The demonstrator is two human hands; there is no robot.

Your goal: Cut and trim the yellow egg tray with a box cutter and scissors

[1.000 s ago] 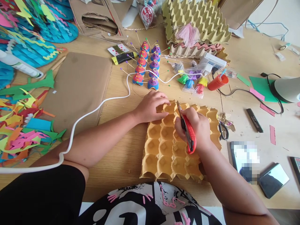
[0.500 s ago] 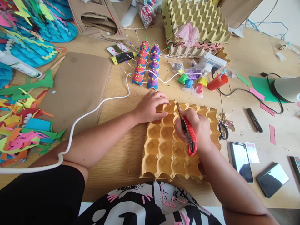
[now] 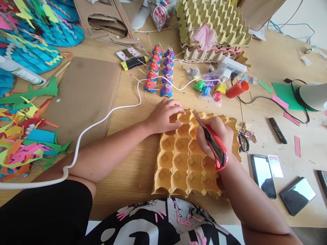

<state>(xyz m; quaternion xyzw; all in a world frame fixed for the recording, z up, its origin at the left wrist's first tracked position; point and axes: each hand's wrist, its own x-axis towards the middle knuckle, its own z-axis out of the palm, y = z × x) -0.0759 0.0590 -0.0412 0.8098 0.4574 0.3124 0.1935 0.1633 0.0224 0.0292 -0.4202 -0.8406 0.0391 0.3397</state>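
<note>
A yellow cardboard egg tray (image 3: 180, 157) lies cups-up on the table in front of me. At its far left corner my left hand (image 3: 165, 116) grips the tray, thumb and fingers bent over the cups. My right hand (image 3: 220, 136) is closed around a red and black box cutter (image 3: 216, 146) above the tray's right half. The cutter's blade points away and to the left, its tip near the far edge; whether it touches the cardboard I cannot tell. Beyond the tray stand two rows of painted egg-cup figures (image 3: 167, 90), red-blue and purple-blue, with pins stuck in.
A white cable (image 3: 95, 125) crosses over my left forearm. Bags of coloured clay (image 3: 205, 90), a red cup (image 3: 237, 89) and a power strip (image 3: 233, 66) sit beyond the tray. Phones (image 3: 263, 175) lie right; paper scraps (image 3: 30, 149) and a cardboard sheet (image 3: 81, 95) left. Stacked trays (image 3: 214, 23) stand behind.
My right hand with the box cutter has shifted slightly to the right, and the cutter's handle end has swung right. My left hand and the egg tray have stayed put.
</note>
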